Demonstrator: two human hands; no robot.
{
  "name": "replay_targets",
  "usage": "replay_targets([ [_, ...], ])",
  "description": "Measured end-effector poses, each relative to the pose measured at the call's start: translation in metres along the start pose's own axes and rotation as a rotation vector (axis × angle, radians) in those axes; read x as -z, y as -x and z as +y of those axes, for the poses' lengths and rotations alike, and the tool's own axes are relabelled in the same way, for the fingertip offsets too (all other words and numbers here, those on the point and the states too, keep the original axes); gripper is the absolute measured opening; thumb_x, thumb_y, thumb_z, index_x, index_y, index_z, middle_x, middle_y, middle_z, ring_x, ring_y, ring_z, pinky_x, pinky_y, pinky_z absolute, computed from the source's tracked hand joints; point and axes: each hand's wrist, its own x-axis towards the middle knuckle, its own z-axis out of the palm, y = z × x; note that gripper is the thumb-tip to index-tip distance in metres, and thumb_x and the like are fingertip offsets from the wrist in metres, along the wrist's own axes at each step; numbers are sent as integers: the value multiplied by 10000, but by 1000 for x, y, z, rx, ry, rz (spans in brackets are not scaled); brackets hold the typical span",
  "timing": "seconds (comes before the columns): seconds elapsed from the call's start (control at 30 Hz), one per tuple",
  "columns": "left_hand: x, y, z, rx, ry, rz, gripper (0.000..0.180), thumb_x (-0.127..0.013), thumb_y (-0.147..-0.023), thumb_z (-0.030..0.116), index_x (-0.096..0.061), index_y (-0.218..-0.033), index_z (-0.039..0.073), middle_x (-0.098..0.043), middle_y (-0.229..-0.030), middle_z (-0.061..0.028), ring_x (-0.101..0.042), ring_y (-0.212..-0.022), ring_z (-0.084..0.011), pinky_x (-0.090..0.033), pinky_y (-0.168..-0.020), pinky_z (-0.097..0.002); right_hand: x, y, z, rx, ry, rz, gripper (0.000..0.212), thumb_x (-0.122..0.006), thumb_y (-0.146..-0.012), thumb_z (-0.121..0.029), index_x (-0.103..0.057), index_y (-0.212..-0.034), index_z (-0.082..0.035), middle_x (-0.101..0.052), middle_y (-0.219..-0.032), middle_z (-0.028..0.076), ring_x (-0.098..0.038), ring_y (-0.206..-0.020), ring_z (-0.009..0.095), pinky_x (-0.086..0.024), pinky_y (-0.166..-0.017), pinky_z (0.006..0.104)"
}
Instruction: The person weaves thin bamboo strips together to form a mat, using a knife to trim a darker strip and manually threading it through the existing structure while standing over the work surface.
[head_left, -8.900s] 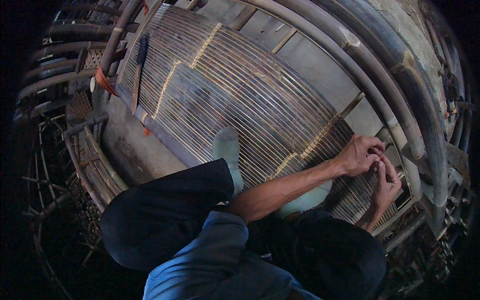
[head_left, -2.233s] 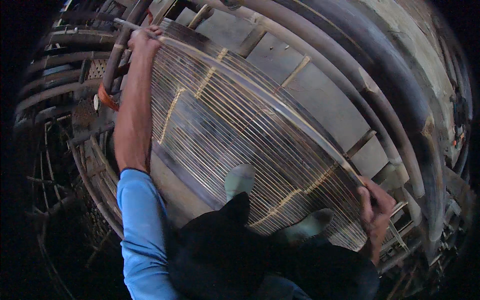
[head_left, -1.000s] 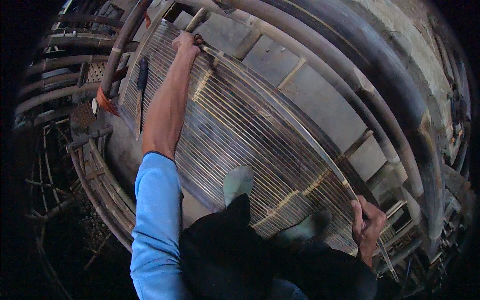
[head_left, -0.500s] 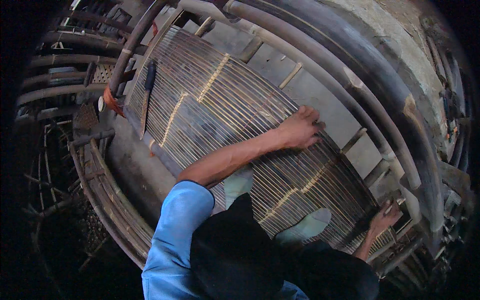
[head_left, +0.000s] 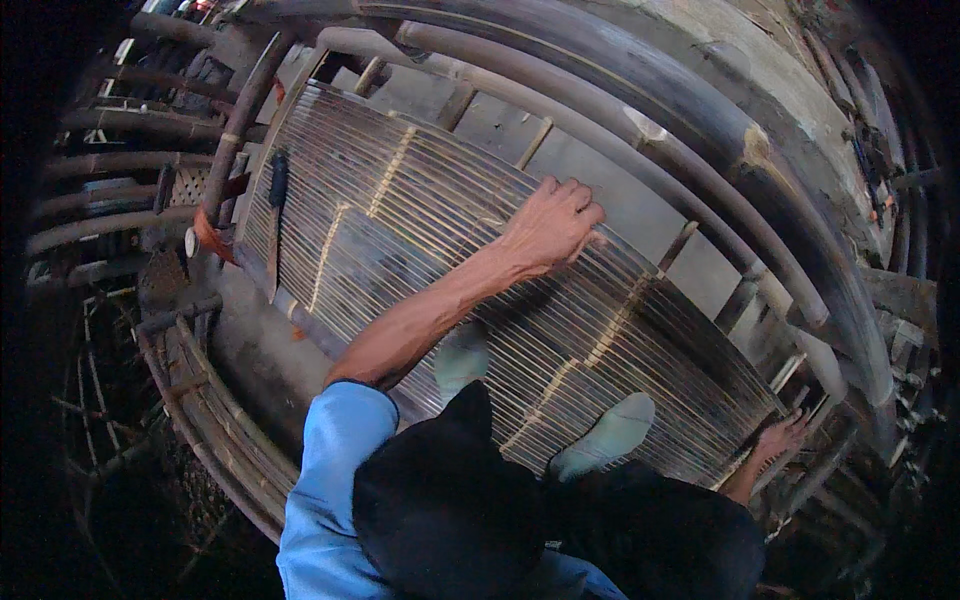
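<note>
Strip no longer bowed, likely laid flat; left hand (head_left: 553,226) over mat (head_left: 450,195), right hand (head_left: 781,437) at corner; grips unclear.

The camera is riding on the person's head, on the left side of a pair, and it is looking down and out in front. The person's dark knees (head_left: 430,490) and blue sleeve (head_left: 335,450) are sitting close, along the bottom. The slatted rack (head_left: 400,260) is lying farther down, slanting from upper left to lower right. The round lens is seeing very wide: it is bending the big poles (head_left: 640,70) and leaving the corners black. The person's left is showing on the left.
</note>
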Motion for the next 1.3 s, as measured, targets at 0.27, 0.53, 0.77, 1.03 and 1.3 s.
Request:
replay_targets([
  [0.27, 33, 0, 4, -4, 5, 83, 221, -731, -833, 205, -615, -980, 90, -535, -869, -88, -542, -876, -285, -401, -762, -411, 13, -4, -31, -71, -454, -24, 721, -302, -1016, -608, -398, -1480, -64, -349, -1541, 175, -292, -1434, 397, -215, -1183, 524],
  [0.53, 36, 0, 1, 0, 32, 82, 234, -734, -846, 244, -631, -974, 78, -534, -860, -87, -532, -857, -285, -390, -762, -407, 14, -2, -38, -92, -439, 3, 552, -360, -1065, -462, -546, -1356, -31, -474, -1436, 256, -377, -1377, 427, -267, -1151, 525],
  [0.77, 40, 2, 8, 47, 45, 45, 241, -735, -847, 254, -631, -979, 82, -532, -859, -83, -521, -840, -284, -383, -753, -404, 0, 7, -18, 24, -517, 52, 603, -330, -1062, -500, -548, -1338, -10, -379, -1495, 295, -329, -1399, 451, -251, -1151, 539],
  [1.03, 47, 4, 9, 96, 99, -55, 229, -737, -839, 231, -656, -984, 73, -564, -870, -91, -539, -878, -298, -392, -798, -418, 53, 16, -97, -492, -554, 121, 927, -425, -964, -680, -331, -1488, 79, -286, -1567, 290, -273, -1446, 434, -255, -1152, 520],
  [1.3, 46, 2, 14, 103, 146, 7, 227, -746, -843, 249, -664, -954, 69, -536, -838, -93, -526, -852, -294, -373, -778, -408, 2, 14, -55, -502, -452, 14, 820, -469, -982, -592, -272, -1548, -31, -389, -1512, 276, -471, -1309, 452, -368, -1063, 502],
])
